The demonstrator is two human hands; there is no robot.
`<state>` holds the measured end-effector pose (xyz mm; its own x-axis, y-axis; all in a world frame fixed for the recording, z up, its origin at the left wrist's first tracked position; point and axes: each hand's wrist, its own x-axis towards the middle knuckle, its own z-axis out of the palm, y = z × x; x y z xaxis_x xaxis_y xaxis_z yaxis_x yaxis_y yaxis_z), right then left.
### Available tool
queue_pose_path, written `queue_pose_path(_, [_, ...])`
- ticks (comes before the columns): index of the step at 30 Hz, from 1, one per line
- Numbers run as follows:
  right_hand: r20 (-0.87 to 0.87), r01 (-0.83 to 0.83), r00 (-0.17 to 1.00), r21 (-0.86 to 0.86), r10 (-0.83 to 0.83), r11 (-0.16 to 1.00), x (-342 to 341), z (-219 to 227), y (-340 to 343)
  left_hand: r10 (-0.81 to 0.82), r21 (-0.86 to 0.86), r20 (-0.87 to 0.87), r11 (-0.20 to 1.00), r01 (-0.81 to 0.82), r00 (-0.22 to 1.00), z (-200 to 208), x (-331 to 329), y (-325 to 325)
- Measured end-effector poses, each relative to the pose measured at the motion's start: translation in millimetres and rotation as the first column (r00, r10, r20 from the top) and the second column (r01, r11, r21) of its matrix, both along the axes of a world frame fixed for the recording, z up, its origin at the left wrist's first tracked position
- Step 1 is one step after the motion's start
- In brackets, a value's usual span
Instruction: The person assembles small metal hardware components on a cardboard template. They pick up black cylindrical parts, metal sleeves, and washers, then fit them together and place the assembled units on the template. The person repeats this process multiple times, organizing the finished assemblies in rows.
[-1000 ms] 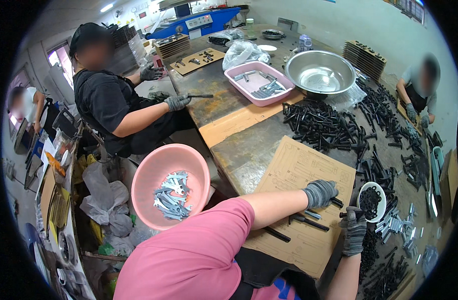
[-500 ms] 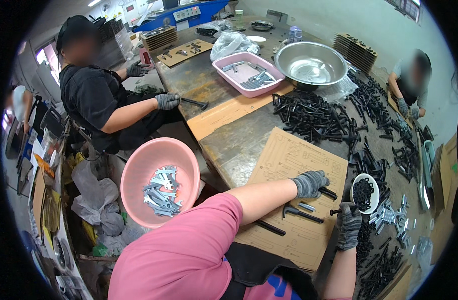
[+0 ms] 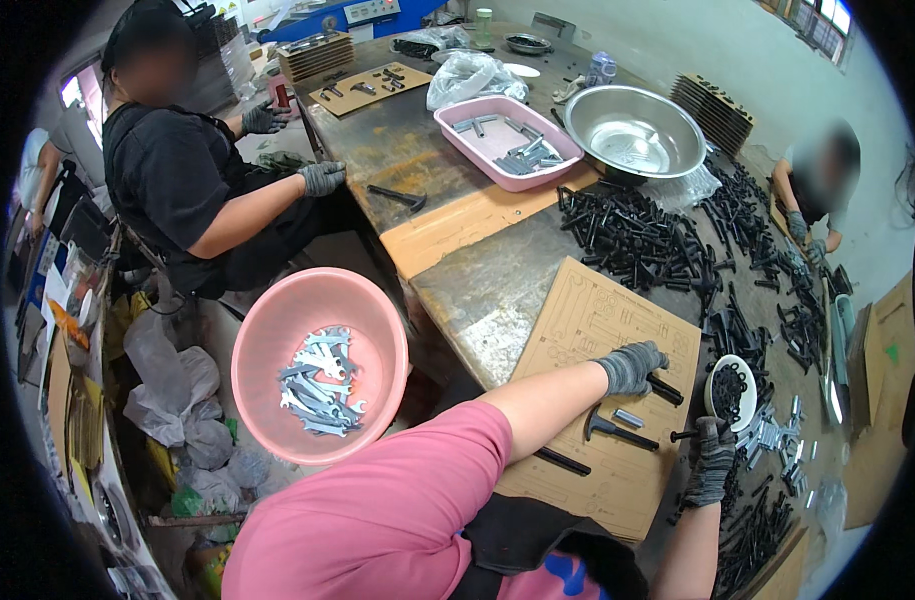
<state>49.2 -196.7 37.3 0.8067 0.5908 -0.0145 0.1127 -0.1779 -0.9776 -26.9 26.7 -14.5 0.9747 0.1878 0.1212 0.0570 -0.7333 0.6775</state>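
A brown cardboard sheet [image 3: 597, 490] printed with part outlines lies in front of me. My left hand [image 3: 632, 370], in a grey knit glove, rests on its right part with fingers bent together; whatever they may hold is hidden. Short black rods [image 3: 665, 390] stick out beside its thumb. Below them on the sheet are a silver tube [image 3: 628, 417], a black T-shaped tool [image 3: 622, 433] and a black bar [image 3: 560, 460]. My right hand [image 3: 712, 462], also gloved, is closed on a black bolt [image 3: 683, 435], its head pointing left, just off the sheet's right edge.
A white bowl of black rings [image 3: 730, 392] stands beside my right hand, near loose silver tubes [image 3: 777, 430]. Black parts [image 3: 637, 235] lie heaped beyond. A pink basin of wrenches [image 3: 319, 380] sits at left. Two co-workers, a pink tray [image 3: 507, 150] and a steel bowl [image 3: 635, 130] are farther off.
The whole view has shifted slightly. The left co-worker's hand has drawn back from the black tool on the table. My hands stay almost in place, the right one still gripping the bolt.
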Motion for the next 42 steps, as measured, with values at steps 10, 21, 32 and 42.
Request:
queue_pose_path(10, [0.081, -0.057, 0.995, -0.073, 0.063, 0.996, 5, 5, -7, -0.015, 0.013, -0.017, 1.000, 0.015, 1.000, -2, 3, 1])
queue_pose_path(21, [0.750, 0.073, 0.363, -0.615, 0.554, 0.785, 11, 3, 17, 0.003, -0.015, -0.048, 1.000, -0.003, 0.999, 19, -10, 1])
queue_pose_path(32, [0.772, -0.155, 0.467, -0.409, 0.431, 0.899, 8, -13, 27, -0.055, -0.045, 0.220, 0.997, 0.067, 0.974, -19, -1, 11])
queue_pose_path(42, [-0.035, -0.101, 0.994, -0.072, 0.099, 0.992, 20, -20, -27, 0.063, -0.053, -0.182, 0.996, -0.073, 0.981, 64, -25, -39])
